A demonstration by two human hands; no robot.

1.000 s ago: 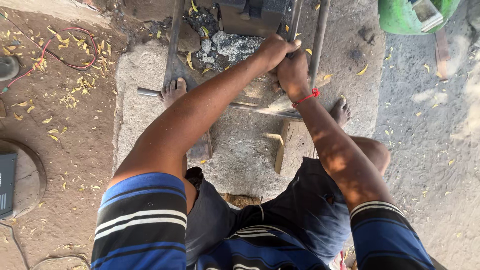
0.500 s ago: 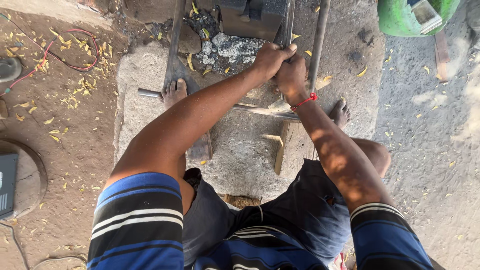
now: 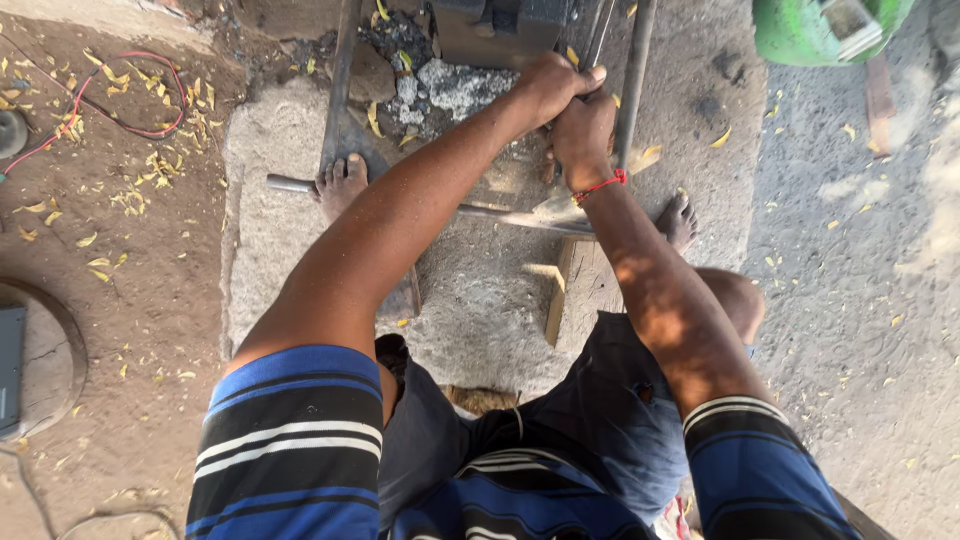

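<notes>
Both hands meet at the top of the view, over a concrete slab (image 3: 480, 300); the left hand (image 3: 548, 88) has its fingers closed around a thin metal rod (image 3: 598, 40) that runs up out of frame; the right hand (image 3: 584, 135), a red band (image 3: 600, 185) at its wrist, sits just below and against the left, its fingers curled shut, though what exactly they grip is hidden by the hand itself. A thicker dark bar (image 3: 634, 80) stands just beside the hands to the right; a long pipe (image 3: 440, 208) lies across the slab under both forearms, with a bare foot (image 3: 340, 185) on it at the left and another foot (image 3: 680, 220) near its right end. Grey ash and stones (image 3: 455, 88) lie near a dark metal block (image 3: 495, 30); a wooden plank (image 3: 575, 290) rests on the slab; a red wire (image 3: 120, 100) curls on the dirt; a green container (image 3: 820, 30) stands at top right.
</notes>
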